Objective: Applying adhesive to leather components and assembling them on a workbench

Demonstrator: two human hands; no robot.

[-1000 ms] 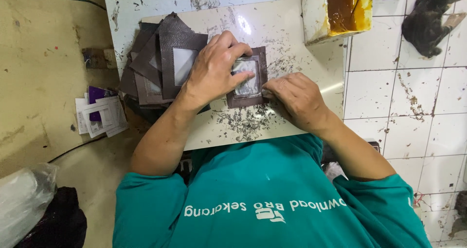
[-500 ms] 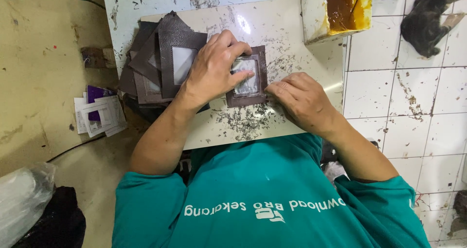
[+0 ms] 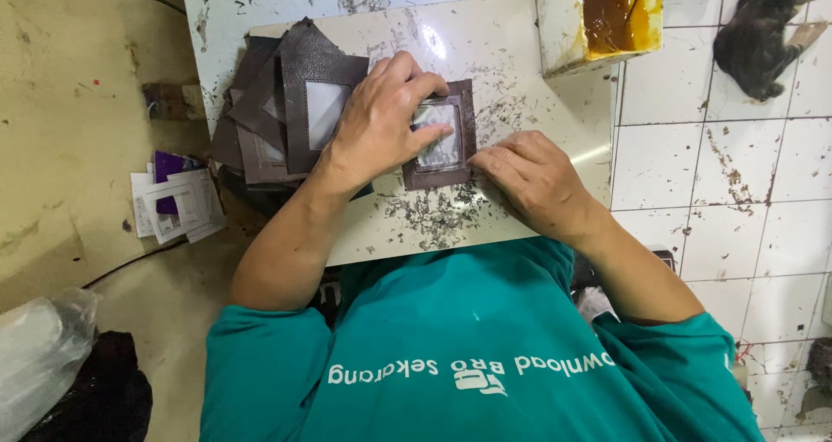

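We log: glue tub (image 3: 598,17), worktop's far right corner | paper slips (image 3: 178,204), floor left | plastic bag (image 3: 39,355), lower left

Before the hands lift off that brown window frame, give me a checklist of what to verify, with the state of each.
1. Left hand presses flat on the clear window of the brown leather frame: ok.
2. Right hand fingertips touch the frame's lower right corner: ok.
3. Frame lies flat on the white work board: ok, as far as the uncovered edges show.
4. Clear film sits square in the opening: cannot tell, the left hand hides most of it.
5. Board under the frame is clean: not ok, dark scraps and flecks lie just below it.
6. Stack of brown frames is apart from the one in hand: cannot tell, the left hand covers the gap.
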